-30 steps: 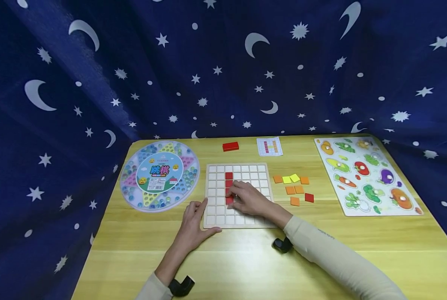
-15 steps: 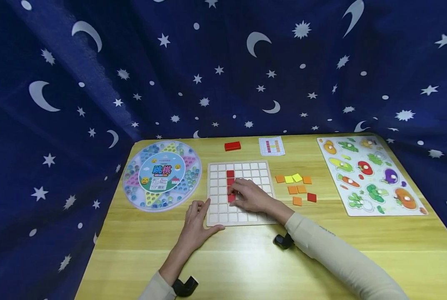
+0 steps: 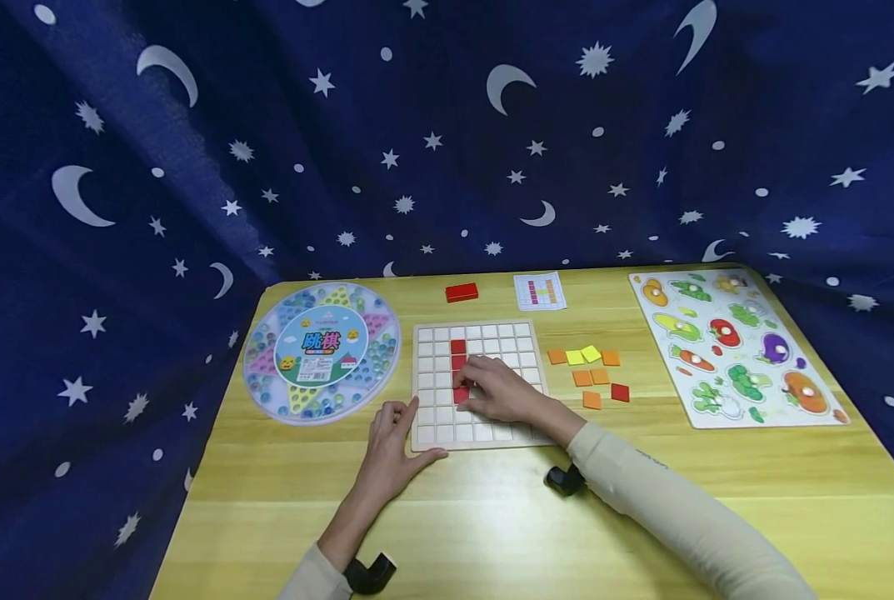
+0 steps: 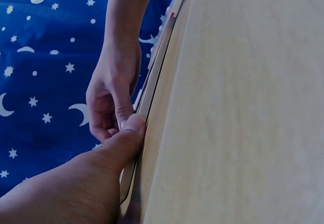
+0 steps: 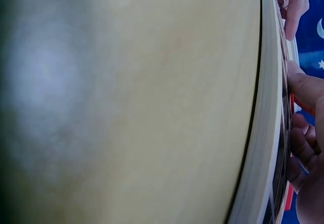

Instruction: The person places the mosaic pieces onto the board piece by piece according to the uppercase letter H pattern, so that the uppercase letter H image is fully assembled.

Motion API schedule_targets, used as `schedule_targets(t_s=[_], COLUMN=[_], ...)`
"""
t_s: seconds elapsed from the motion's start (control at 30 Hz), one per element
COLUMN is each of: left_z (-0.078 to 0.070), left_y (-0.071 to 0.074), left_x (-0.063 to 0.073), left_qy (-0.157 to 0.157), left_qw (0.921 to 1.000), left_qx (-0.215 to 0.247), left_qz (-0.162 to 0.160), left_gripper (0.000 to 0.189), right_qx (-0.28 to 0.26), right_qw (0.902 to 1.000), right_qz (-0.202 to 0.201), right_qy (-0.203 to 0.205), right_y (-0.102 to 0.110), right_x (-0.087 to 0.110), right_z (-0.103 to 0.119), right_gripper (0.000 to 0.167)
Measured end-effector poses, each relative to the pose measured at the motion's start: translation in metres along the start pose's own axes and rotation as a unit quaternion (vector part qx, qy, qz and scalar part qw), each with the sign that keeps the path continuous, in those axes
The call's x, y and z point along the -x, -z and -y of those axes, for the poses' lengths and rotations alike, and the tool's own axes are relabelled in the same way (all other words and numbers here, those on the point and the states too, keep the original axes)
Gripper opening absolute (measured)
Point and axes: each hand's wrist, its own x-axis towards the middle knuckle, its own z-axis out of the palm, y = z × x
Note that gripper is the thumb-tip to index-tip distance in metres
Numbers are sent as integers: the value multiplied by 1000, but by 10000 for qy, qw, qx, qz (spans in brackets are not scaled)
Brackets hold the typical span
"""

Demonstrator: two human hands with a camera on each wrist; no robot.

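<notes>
A square wooden grid board point(image 3: 426, 417) with pale cells lies on the table. A column of red tiles point(image 3: 457, 346) runs down one of its columns. Over the lower end of that column is my right hand point(image 3: 497, 392), thumb and fingertips at opposite edges of the lowest red tile point(image 3: 461, 396). The hand partly covers the tiles there. My left hand point(image 3: 387, 454) rests at the board's near left corner, its index finger along the left side and its thumb along the front edge. In the left wrist view, the left thumb point(image 4: 132, 127) presses against the board's edge.
Right of the board lie several loose orange tiles point(image 3: 582, 378), two yellow tiles point(image 3: 591, 355) and a red tile point(image 3: 620, 392). Behind it are a red block point(image 3: 461, 292) and a pattern card point(image 3: 540, 292). A round marble game point(image 3: 372, 383) and a vegetable puzzle point(image 3: 705, 333) flank it.
</notes>
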Motion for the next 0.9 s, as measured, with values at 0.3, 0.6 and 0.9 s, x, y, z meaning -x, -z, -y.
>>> schedule_targets(t_s=[0.3, 0.6, 0.9], left_z=[-1, -1, 0], left_y=[0, 1, 0], left_x=[0, 2, 2], left_qy=[-30, 3, -21], left_qw=[10000, 10000, 10000], left_qx=[-16, -79, -48], left_qz=[-36, -8, -71], left_gripper=[94, 94, 94], right_qx=[-57, -102, -26], right_qw=[10000, 9999, 9999], right_qz=[-23, 86, 124], right_qy=[6, -2, -9], right_y=[0, 0, 5], right_x=[0, 3, 7], right_z=[-2, -1, 1], right_gripper=[28, 24, 23])
